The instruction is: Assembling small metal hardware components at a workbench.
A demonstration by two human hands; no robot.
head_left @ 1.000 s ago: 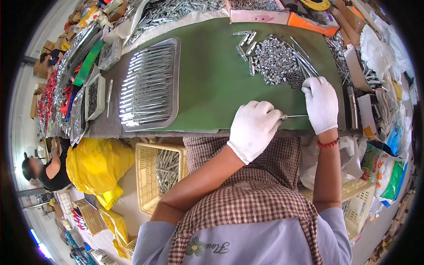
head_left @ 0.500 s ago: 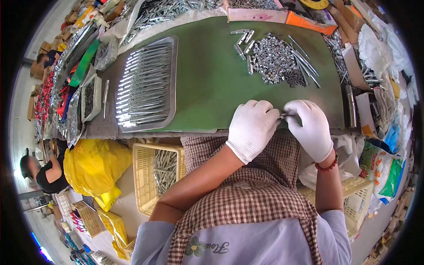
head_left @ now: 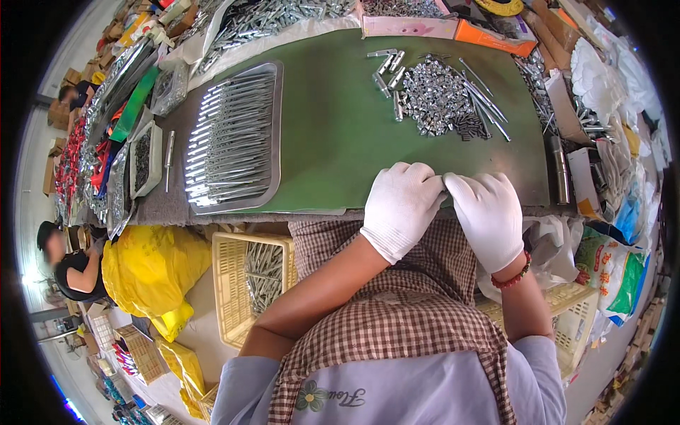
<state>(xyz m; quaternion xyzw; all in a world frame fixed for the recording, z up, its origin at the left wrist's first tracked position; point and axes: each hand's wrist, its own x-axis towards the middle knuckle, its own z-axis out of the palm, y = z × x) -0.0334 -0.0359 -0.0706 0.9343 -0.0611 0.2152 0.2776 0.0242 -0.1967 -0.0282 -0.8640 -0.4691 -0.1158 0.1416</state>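
Note:
My left hand (head_left: pixel 404 209) and my right hand (head_left: pixel 487 218), both in white knit gloves, meet fingertip to fingertip above the near edge of the green work surface (head_left: pixel 326 142). The fingers of each are pinched together. Whatever lies between them is covered by the gloves; a small dark metal bit showed there a moment before. Beyond the hands lies a heap of small shiny metal nuts or collars (head_left: pixel 438 92), with short dark threaded pins (head_left: pixel 471 127) at its near side. Long thin metal rods (head_left: pixel 489 110) rest at its right, and several metal cylinders (head_left: pixel 382 83) at its left.
Rows of long metal rods fill a metal tray (head_left: pixel 278 134) on the left. One loose rod (head_left: pixel 170 159) and a white box of small dark parts (head_left: pixel 146 157) lie beyond it. A thick metal tube (head_left: pixel 559 170) stands at right. Below the table is a yellow crate (head_left: pixel 225 283).
My right hand has shifted left and turned over the fingertips of my left hand, hiding the small metal part seen between them. My left hand has barely moved.

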